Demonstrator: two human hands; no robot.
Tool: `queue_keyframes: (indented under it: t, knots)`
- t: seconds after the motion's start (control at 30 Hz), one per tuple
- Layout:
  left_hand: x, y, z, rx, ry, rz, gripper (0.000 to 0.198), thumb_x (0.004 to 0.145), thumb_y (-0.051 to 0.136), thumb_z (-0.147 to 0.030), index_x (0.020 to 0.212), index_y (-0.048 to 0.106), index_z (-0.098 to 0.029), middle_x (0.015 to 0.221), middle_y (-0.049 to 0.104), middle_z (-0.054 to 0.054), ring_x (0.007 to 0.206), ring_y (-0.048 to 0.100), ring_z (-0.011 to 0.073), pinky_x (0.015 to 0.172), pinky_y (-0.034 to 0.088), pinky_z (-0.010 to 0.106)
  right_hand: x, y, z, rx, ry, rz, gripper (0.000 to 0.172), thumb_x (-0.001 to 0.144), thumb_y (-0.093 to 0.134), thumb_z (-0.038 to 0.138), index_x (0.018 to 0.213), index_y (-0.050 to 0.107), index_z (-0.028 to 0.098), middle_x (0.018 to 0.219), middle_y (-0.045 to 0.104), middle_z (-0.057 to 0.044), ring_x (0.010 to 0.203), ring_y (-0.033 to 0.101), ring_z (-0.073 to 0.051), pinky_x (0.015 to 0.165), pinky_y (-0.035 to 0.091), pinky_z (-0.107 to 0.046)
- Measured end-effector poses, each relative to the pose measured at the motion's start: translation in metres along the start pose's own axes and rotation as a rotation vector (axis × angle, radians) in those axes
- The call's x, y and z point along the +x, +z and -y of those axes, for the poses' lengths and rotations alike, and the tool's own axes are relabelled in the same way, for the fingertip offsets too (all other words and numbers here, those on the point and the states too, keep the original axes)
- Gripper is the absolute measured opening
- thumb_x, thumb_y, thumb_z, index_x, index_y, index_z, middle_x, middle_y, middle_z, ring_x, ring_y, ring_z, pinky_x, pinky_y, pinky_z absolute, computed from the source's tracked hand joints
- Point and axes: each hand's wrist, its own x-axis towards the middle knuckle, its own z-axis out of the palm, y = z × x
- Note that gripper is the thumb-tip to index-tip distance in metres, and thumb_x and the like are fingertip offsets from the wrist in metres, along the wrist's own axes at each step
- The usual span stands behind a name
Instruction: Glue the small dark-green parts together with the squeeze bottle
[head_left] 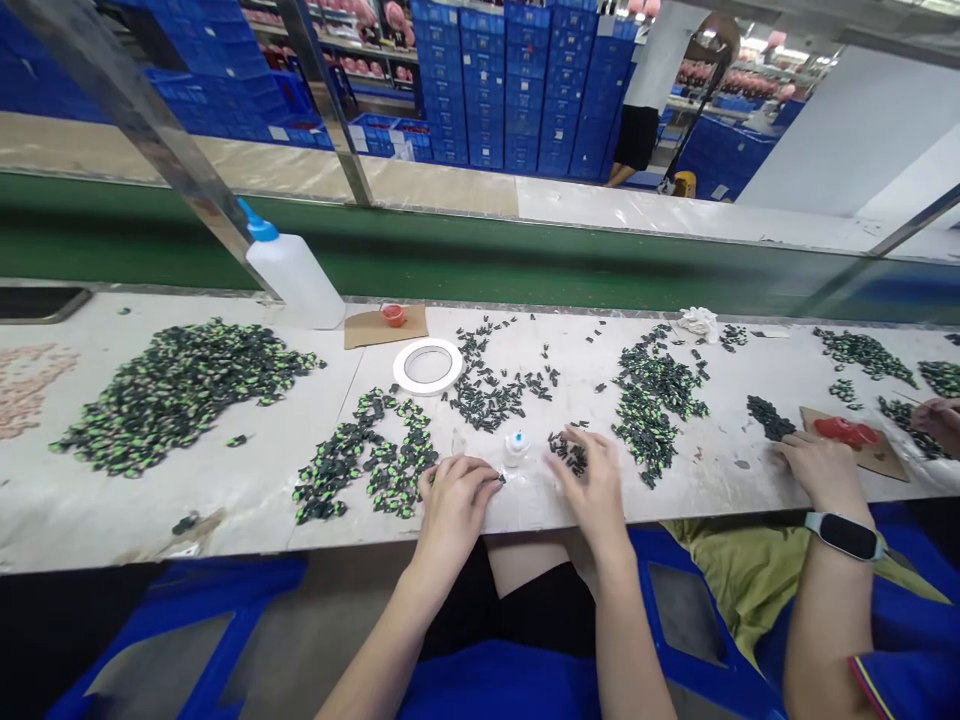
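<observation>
Near the table's front edge, my left hand (459, 497) is closed in a pinch on a small dark piece (501, 479) that pokes out at its fingertips. Beside its knuckles lies a pile of small black-and-green pieces (401, 460). My right hand (598, 490) has thumb and fingers apart around a little heap of small black pieces (568, 455), partly hidden by the fingers. Between both hands stands a small white bottle with a blue tip (516, 448), touched by neither.
A white tape roll (405, 380), a squeeze bottle (296, 280) and a red cup on cardboard (360, 330) stand behind. More piles lie left (187, 390) and right (649, 400). At right, a co-worker's hand with a watch (825, 475) rests near red containers (847, 432).
</observation>
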Motion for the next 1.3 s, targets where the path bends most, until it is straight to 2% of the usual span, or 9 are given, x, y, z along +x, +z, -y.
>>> queue_keyframes:
  t: [0.1,0.2,0.33,0.53,0.8,0.93,1.0,1.1,1.3]
  knots:
    - [0.001,0.002,0.002,0.001,0.014,0.013,0.015,0.087,0.055,-0.028,0.087,0.070,-0.027,0.104,0.066,0.004,0.108,0.049,0.0269,0.095,0.027,0.047,0.005,-0.027,-0.030,-0.226,-0.044,-0.174,0.035,0.088,0.052,0.046,0.100,0.072,0.019,0.096,0.064,-0.013,0.100,0.043,-0.028,0.090,0.038,-0.047]
    - [0.000,0.001,-0.003,0.011,0.023,0.021,0.013,0.086,0.057,-0.026,0.087,0.069,-0.026,0.105,0.065,0.004,0.108,0.048,0.0277,0.090,0.033,0.044,0.010,-0.039,-0.052,-0.305,-0.083,-0.150,0.037,0.090,0.048,0.046,0.087,0.076,0.021,0.091,0.064,-0.013,0.093,0.040,-0.028,0.086,0.036,-0.046]
    - [-0.003,0.000,-0.012,0.025,0.003,-0.045,0.009,0.082,0.060,-0.017,0.083,0.068,-0.023,0.104,0.064,0.005,0.107,0.048,0.0271,0.085,0.038,0.039,0.015,-0.040,-0.058,-0.317,-0.118,-0.060,0.040,0.088,0.049,0.053,0.078,0.076,0.024,0.085,0.064,-0.013,0.091,0.039,-0.029,0.080,0.037,-0.043]
    - [-0.005,0.003,-0.015,0.021,0.037,-0.073,0.011,0.081,0.061,-0.013,0.086,0.067,-0.021,0.100,0.063,0.005,0.104,0.049,0.0252,0.089,0.039,0.039,0.018,-0.042,-0.044,-0.278,-0.169,-0.015,0.046,0.087,0.048,0.057,0.070,0.069,0.020,0.076,0.063,-0.012,0.086,0.046,-0.027,0.076,0.042,-0.041]
    - [-0.004,-0.004,-0.020,-0.016,0.048,-0.119,0.010,0.082,0.059,-0.010,0.083,0.063,-0.019,0.098,0.066,0.004,0.106,0.049,0.0263,0.086,0.037,0.040,0.014,-0.044,-0.012,0.057,0.100,-0.023,0.036,0.074,0.067,0.049,0.062,0.059,0.016,0.074,0.067,-0.008,0.068,0.061,-0.018,0.065,0.049,-0.029]
    - [-0.002,-0.012,-0.022,-0.141,0.023,-0.113,0.012,0.085,0.056,-0.012,0.088,0.064,-0.020,0.093,0.068,0.002,0.101,0.055,0.0230,0.087,0.038,0.039,0.014,-0.034,-0.004,0.218,0.161,-0.063,0.035,0.064,0.077,0.043,0.085,0.069,0.015,0.070,0.067,-0.006,0.062,0.061,-0.016,0.061,0.050,-0.029]
    - [-0.002,-0.013,-0.023,-0.221,0.020,-0.128,0.011,0.084,0.058,-0.014,0.089,0.066,-0.021,0.094,0.068,0.002,0.096,0.059,0.0209,0.087,0.037,0.038,0.013,-0.028,0.000,0.297,0.192,-0.053,0.037,0.064,0.077,0.040,0.091,0.072,0.016,0.077,0.069,-0.007,0.066,0.063,-0.017,0.063,0.052,-0.030]
    - [-0.002,-0.013,-0.028,-0.320,0.029,-0.167,0.011,0.084,0.060,-0.017,0.090,0.068,-0.022,0.092,0.069,0.002,0.090,0.061,0.0191,0.087,0.037,0.037,0.005,-0.018,0.014,0.419,0.248,-0.039,0.026,0.067,0.075,0.040,0.077,0.074,0.016,0.081,0.071,-0.009,0.075,0.067,-0.020,0.072,0.055,-0.032]
    - [-0.005,-0.013,-0.039,-0.307,0.030,-0.213,0.012,0.085,0.060,-0.020,0.090,0.071,-0.024,0.091,0.070,0.001,0.090,0.062,0.0193,0.085,0.032,0.038,-0.013,-0.003,0.046,0.532,0.299,0.101,0.024,0.076,0.067,0.038,0.084,0.073,0.016,0.088,0.072,-0.009,0.084,0.069,-0.021,0.077,0.057,-0.033]
